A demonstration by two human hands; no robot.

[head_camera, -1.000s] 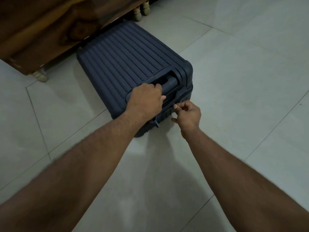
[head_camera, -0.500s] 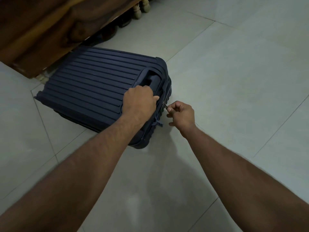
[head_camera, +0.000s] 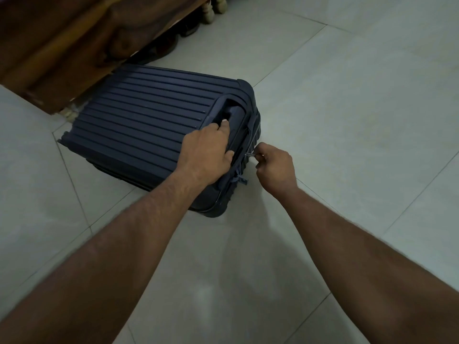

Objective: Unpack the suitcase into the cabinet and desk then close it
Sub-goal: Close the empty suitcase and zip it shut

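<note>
On the pale tiled floor, crossed by thin grout lines, a dark blue ribbed suitcase is laid flat and shut, stretching away beyond the left hand. Its far edge is tucked against carved wooden furniture on turned feet. The left hand is pressed on the lid beside the recessed handle, fingers spread and only lightly bent. A small metal zipper pull is pinched by the right hand at the suitcase's side.
</note>
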